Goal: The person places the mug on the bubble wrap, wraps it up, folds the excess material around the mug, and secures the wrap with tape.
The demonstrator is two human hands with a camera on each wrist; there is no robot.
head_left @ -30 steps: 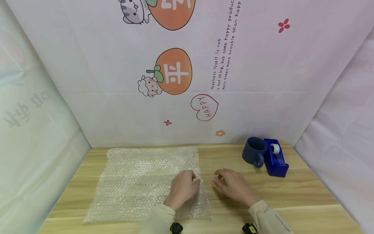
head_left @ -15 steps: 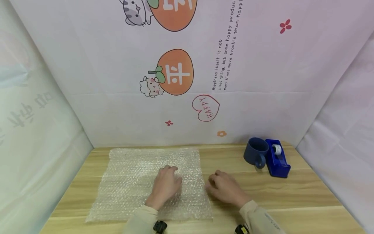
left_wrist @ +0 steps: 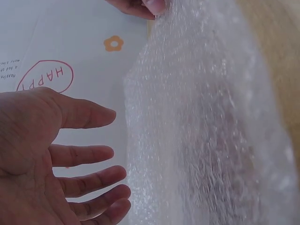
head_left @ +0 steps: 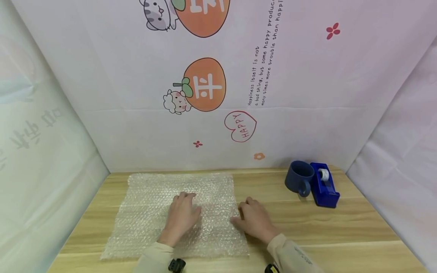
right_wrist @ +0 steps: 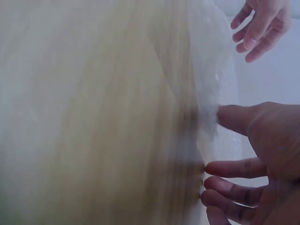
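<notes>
A clear sheet of bubble wrap (head_left: 150, 212) lies flat on the left half of the table in the head view. Over its middle is the left hand (head_left: 180, 217), palm down; in the left wrist view that hand (left_wrist: 70, 159) has its fingers spread and relaxed beside the bubble wrap (left_wrist: 197, 117), holding nothing. At the sheet's right edge the right hand (head_left: 254, 220) has its thumb over the edge and its fingertips on the wood. The right wrist view shows the right hand (right_wrist: 253, 168) with thumb and fingers apart, thumb touching the film (right_wrist: 211, 93).
A dark blue mug (head_left: 296, 178) stands at the back right of the wooden table (head_left: 327, 231), its handle towards the front. Right beside it is a blue tape dispenser (head_left: 324, 189). White printed cloth (head_left: 293, 129) rises behind and at both sides.
The left hand has moved left from near the sheet's right edge to over its middle. The right hand has moved left, from the bare wood to the sheet's right edge. Mug and dispenser have stayed put.
</notes>
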